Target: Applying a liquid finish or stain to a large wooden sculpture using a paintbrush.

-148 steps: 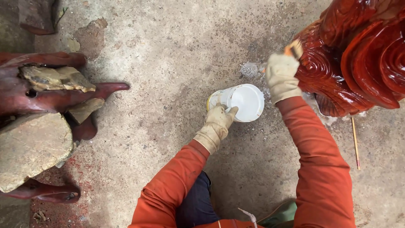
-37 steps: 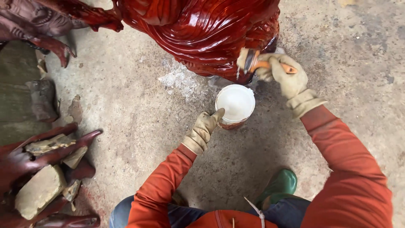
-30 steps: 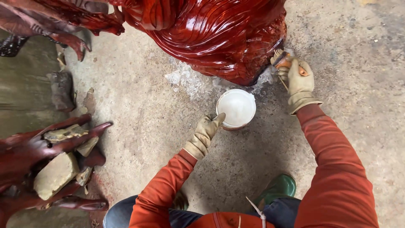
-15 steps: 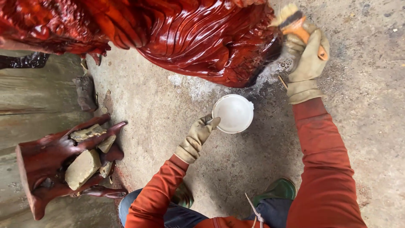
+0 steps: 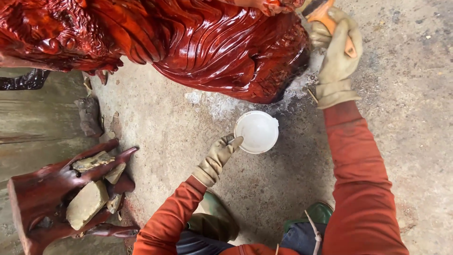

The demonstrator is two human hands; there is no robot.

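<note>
Lower left: small red wooden stand (image 5: pixel 42 208) holding stones (image 5: pixel 86 204). Dark rock (image 5: pixel 88 115) on concrete floor (image 5: pixel 415 141). Green boots (image 5: pixel 321 212) below.

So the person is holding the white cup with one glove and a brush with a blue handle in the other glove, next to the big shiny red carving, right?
Nearly. The brush handle in the right hand is orange, not blue; the head view shows it. The rest holds: the left hand holds the rim of the white cup, beside the big shiny red carving.
</note>
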